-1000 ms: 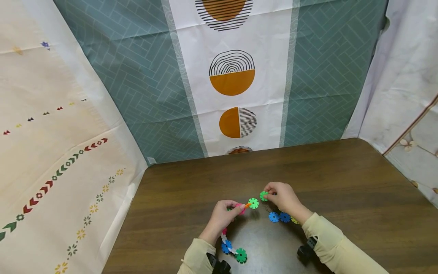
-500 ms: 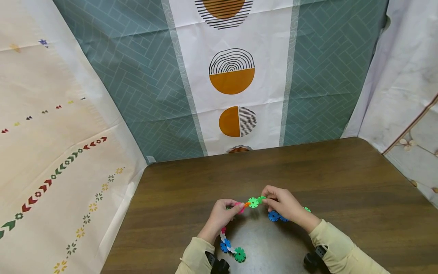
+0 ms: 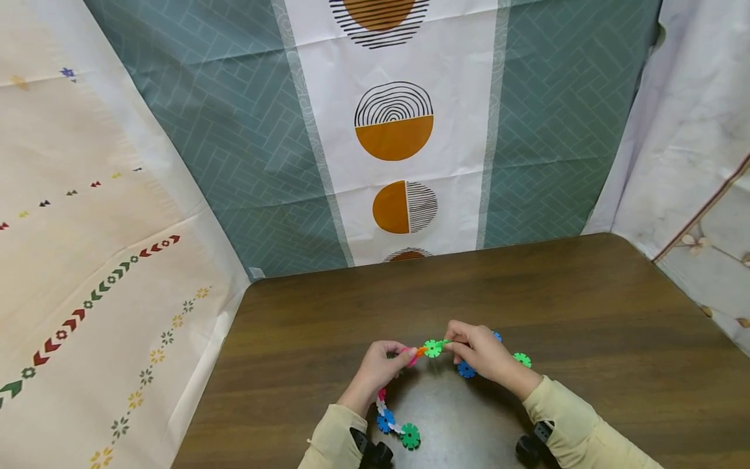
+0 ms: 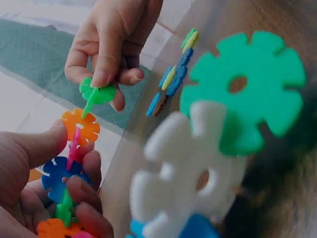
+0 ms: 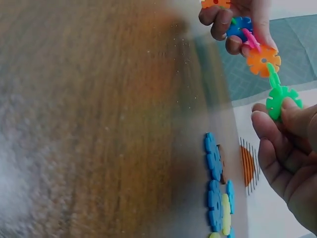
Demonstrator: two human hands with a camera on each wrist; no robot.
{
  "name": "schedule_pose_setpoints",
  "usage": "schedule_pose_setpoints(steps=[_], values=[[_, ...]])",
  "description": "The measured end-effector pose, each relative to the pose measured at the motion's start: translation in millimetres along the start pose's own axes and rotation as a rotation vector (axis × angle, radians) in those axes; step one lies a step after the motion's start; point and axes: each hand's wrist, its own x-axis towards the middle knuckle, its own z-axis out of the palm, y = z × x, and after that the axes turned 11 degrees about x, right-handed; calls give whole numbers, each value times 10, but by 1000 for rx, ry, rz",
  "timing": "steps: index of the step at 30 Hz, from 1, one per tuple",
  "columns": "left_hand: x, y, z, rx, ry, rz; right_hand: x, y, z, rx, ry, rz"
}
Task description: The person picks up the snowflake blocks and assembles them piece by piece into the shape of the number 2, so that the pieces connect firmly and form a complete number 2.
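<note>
Hands (image 3: 377, 369) (image 3: 485, 353) just apart: left clamped on disc chain (image 4: 54, 179), right on 1 green disc (image 5: 275, 101).

A right hand (image 3: 482, 353) hides part of a row of discs (image 3: 466, 369); a left hand (image 3: 379, 366) covers a stretch of linked chain (image 3: 385, 420). From the left wrist, a white disc (image 4: 181, 163) blurs above a cropped blue disc (image 4: 200, 229); from the right wrist, a thumb (image 5: 296, 118) masks part of a green disc (image 5: 277, 99), the top edge trimming an orange disc (image 5: 215, 3).
</note>
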Motion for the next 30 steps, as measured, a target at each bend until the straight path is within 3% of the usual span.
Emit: schedule_pose_setpoints(steps=[2, 8, 15, 23, 30], values=[[2, -5, -12, 32, 1, 30, 9, -5, 4, 12, 4, 16], [32, 41, -3, 297, 25, 142, 2, -8, 19, 44, 65, 79], [46, 98, 54, 419, 56, 212, -9, -10, 52, 36, 144, 122], [63, 103, 94, 425, 16, 265, -15, 1, 80, 58, 99, 157], [65, 65, 67, 454, 47, 295, -49, -49, -113, -205, 153, 189]])
